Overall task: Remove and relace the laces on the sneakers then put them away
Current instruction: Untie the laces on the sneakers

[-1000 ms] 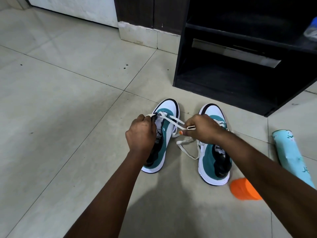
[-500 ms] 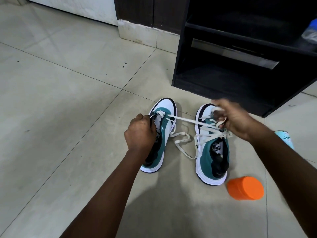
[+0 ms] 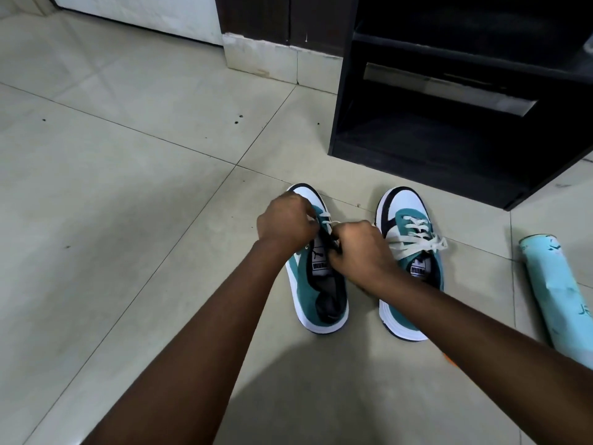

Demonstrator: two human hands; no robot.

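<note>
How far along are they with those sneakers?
The right sneaker looks laced, its lace ends lying loose. Both hands, left hand and right hand, are working the lace on the left sneaker; only its front rows show. Both sneakers still sit on the floor, not in the black shelf.

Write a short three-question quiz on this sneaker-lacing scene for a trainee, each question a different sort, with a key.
1. True or false: both hands, the left hand and the right hand, are working at the left sneaker.
2. Multiple choice: the right sneaker is A) fully laced and tied, B) laced with its lace lying loose, C) without any lace.
3. Fill in: the light blue cylinder lies on the floor to the ____ of the right sneaker.

Key: 1 true; 2 B; 3 right.
</note>
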